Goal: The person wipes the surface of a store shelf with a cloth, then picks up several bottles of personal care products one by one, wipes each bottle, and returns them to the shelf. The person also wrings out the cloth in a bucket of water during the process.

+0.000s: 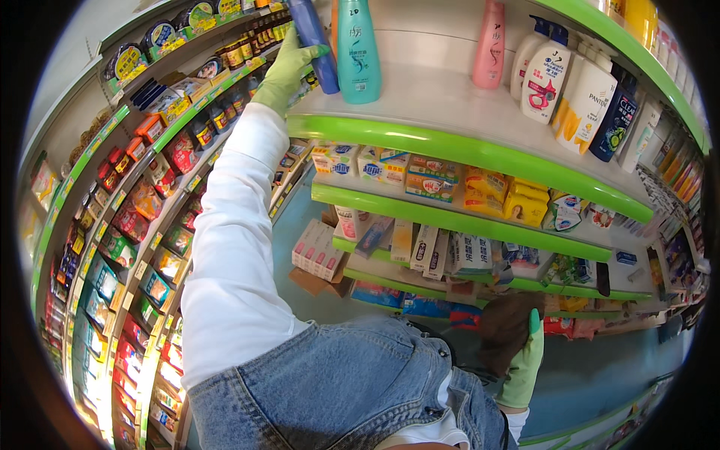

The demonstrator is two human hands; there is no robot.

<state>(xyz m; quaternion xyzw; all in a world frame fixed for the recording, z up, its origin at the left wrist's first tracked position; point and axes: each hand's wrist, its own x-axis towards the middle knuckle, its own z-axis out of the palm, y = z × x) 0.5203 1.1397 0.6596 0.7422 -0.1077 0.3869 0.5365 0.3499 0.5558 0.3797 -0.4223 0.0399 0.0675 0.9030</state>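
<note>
My left hand, in a light green rubber glove, is closed around a blue bottle at the left end of the upper shelf. The bottle tilts, and its top runs out of the picture. Just right of it stands a turquoise shampoo bottle, with a sliver of an orange bottle behind. Down by my right side, my gloved right hand holds a dark brown cloth. Farther along the shelf a pink bottle stands upright.
Pump bottles of shampoo crowd the shelf's right part. Lower shelves carry soap packs and toothpaste boxes. An open carton with a box on it sits on the floor. Racks of packaged food rise at left.
</note>
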